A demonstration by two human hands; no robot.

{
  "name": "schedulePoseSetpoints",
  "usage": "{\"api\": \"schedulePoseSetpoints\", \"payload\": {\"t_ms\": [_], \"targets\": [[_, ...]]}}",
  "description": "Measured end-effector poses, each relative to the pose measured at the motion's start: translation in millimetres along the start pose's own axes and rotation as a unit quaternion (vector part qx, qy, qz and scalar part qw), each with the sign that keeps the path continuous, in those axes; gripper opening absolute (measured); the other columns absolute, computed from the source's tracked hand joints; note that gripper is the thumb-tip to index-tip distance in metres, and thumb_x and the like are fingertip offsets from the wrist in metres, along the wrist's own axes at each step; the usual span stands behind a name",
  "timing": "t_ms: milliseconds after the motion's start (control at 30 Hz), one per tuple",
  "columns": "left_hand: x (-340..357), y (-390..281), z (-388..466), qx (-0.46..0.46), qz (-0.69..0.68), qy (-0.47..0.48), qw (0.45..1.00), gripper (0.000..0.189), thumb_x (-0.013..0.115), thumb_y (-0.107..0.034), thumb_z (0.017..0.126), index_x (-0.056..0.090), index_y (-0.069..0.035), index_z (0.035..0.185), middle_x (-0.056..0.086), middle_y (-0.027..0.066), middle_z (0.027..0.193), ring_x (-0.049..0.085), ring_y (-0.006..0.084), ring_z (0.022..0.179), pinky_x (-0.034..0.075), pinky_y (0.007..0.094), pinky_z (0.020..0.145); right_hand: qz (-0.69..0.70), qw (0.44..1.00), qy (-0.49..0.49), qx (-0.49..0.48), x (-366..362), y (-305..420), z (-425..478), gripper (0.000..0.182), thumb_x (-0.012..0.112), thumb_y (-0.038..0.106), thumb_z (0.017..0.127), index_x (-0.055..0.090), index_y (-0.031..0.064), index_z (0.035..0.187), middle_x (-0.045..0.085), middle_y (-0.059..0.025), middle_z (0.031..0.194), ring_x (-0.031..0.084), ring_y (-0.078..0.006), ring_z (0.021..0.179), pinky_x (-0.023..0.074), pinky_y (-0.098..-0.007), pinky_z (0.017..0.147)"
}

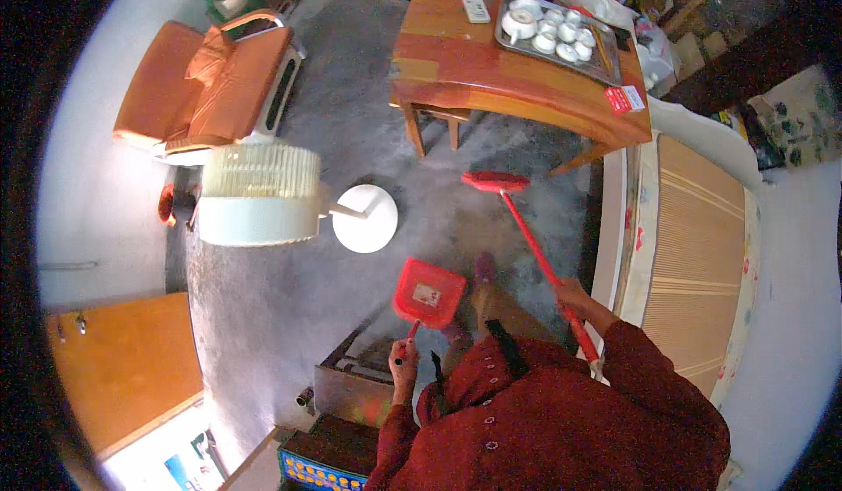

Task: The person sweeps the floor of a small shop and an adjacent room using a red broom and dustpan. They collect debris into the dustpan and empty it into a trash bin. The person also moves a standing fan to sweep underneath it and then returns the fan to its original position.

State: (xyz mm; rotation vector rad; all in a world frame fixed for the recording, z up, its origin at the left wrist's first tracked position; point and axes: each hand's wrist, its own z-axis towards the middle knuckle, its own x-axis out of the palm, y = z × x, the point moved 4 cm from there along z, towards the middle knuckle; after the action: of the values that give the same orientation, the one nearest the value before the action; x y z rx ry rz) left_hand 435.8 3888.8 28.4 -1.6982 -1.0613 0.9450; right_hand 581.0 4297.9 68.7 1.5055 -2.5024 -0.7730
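Note:
In the head view, my left hand (404,354) grips the short handle of a red plastic dustpan (431,292), low at the centre, with a small label on its pan. My right hand (573,299) is closed around the red handle of a broom (531,241), which slants up and left. The broom's red head (495,181) is beyond the dustpan and to its right, near the wooden table. The two tools are apart. Whether the broom's bristles touch the grey floor (329,109) cannot be told.
A pedestal fan (260,195) with a round white base stands left of centre, an orange-cushioned sofa (217,96) behind it. The wooden table (447,57) holds a tray of white teaware (556,31). A bed (697,261) lies right; a metal-sided box (355,392) stands near my left arm.

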Motion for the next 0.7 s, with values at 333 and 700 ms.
{"api": "schedulePoseSetpoints", "payload": {"t_ms": [333,700], "targets": [[-14,1,-42,-0.1,-0.053,-0.015,0.993,0.028,0.054,-0.031,0.083,0.05,-0.004,0.078,0.047,-0.0003,0.062,0.045,0.0077,0.056,0.04,0.0236,0.051,-0.056,0.993,0.012,-0.1,11,42,-45,0.015,0.05,0.017,0.079,0.051,0.0019,0.079,0.046,-0.0038,0.052,0.043,-0.012,0.037,0.0367,-0.0271,0.031],[-18,-48,-56,-0.012,0.072,-0.02,0.997,0.029,0.052,-0.03,0.084,0.051,-0.001,0.081,0.048,0.0014,0.063,0.045,0.0082,0.054,0.039,0.0239,0.049,-0.245,0.957,0.013,-0.152,81,30,54,0.026,0.048,0.023,0.078,0.05,0.0006,0.064,0.046,-0.0072,0.045,0.047,-0.0208,0.039,0.0386,-0.0357,0.038]]}}
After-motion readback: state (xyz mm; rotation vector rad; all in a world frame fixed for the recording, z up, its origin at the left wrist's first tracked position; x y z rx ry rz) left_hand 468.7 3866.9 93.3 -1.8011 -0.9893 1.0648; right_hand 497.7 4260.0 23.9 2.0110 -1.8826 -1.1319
